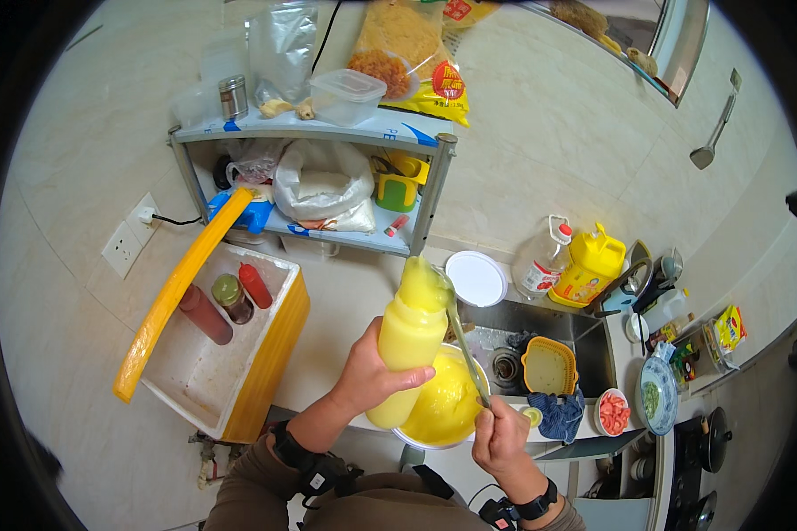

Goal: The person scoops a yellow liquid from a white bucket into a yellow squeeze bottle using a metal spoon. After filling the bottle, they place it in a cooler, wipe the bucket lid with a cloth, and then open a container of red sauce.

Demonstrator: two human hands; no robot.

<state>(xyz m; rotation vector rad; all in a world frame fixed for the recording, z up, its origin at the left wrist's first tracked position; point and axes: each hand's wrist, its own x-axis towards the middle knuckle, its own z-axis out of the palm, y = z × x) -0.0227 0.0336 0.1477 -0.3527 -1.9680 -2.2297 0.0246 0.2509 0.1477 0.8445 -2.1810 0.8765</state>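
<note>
My left hand (372, 372) grips a squeeze bottle (415, 338) filled with a pale yellow sauce, held tilted above the counter. Thick yellow sauce (420, 285) is heaped over the bottle's mouth. In my right hand (501, 431) is the handle of a metal spoon (466, 345); its sauce-coated head touches the heap at the bottle's mouth. Below and partly behind the bottle stands a white tub (446, 446) of bright yellow sauce. A small yellow round cap (532, 417) lies right of my right hand, by a blue cloth (559, 416).
A foam box (265, 358) with sauce bottles stands left. Behind are a metal shelf (312, 129) and a white lid (476, 279). The sink (594, 342) holds a yellow basket (550, 365). Farther right are a bowl of red pieces (614, 411) and a patterned bowl (657, 396).
</note>
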